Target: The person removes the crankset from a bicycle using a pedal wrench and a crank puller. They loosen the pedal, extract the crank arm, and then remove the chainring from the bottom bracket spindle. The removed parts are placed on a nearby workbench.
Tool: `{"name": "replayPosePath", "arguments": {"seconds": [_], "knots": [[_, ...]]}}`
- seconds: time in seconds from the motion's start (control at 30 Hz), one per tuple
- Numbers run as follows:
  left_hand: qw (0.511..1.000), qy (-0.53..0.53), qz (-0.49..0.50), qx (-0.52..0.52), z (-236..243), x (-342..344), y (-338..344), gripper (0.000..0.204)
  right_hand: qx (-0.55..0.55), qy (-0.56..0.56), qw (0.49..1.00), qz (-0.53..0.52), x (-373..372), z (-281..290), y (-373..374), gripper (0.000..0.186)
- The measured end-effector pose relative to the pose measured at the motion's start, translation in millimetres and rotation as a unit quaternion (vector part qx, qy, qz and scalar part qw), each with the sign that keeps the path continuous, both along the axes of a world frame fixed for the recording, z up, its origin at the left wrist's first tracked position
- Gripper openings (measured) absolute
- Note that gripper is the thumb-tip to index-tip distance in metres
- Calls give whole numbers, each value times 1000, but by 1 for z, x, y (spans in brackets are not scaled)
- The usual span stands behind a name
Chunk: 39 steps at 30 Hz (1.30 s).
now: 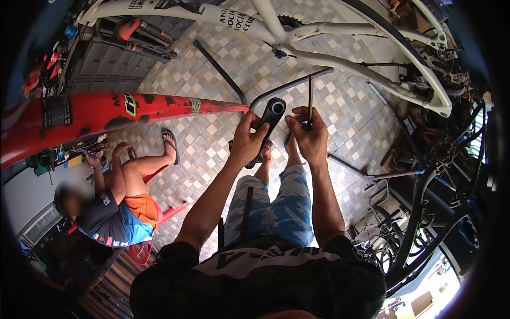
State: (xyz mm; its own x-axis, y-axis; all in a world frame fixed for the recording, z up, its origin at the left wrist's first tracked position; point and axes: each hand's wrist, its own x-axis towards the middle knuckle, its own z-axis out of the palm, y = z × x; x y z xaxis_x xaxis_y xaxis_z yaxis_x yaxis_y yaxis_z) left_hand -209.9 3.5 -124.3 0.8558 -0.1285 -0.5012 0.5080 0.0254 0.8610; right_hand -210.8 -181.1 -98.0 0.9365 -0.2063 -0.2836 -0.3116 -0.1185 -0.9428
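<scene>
My left hand (245,139) is closed around a black bicycle crank arm (272,118), thumb along its side. The crank's upper end, with a round ringed hole, points away from me. Beside it, my right hand (312,139) grips a thin dark rod-like tool (310,93), which stands up past the fingers; its lower end is hidden, so I cannot tell its exact kind. The two hands are close together but apart, above my knees. Ahead of them is a white bicycle frame (319,57), and a red, paint-worn tube (159,107) reaches in from the left.
Grey metal stand legs (289,84) run across the checkered tile floor (212,143). At the left, another person (114,207) sits on a red chair (171,211), hands near a dark object. Bicycles and parts (393,239) crowd the right side.
</scene>
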Motion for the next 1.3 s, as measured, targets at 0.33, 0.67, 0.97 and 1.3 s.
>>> {"name": "replayPosePath", "arguments": {"seconds": [0.33,0.67,0.97,1.3], "knots": [[1000,0,-1,18,5,3,-10,18,-48,0,999,-5,2,-15,2,35],[999,-10,-11,33,8,6,-14,17,-156,-106,982,20,17,-9,8,49],[994,-60,-14,94,0,7,-11,16,-233,-121,964,35,23,-1,14,42],[981,107,63,-147,21,21,4,20,376,-3,926,-13,23,-14,-9,48]]}}
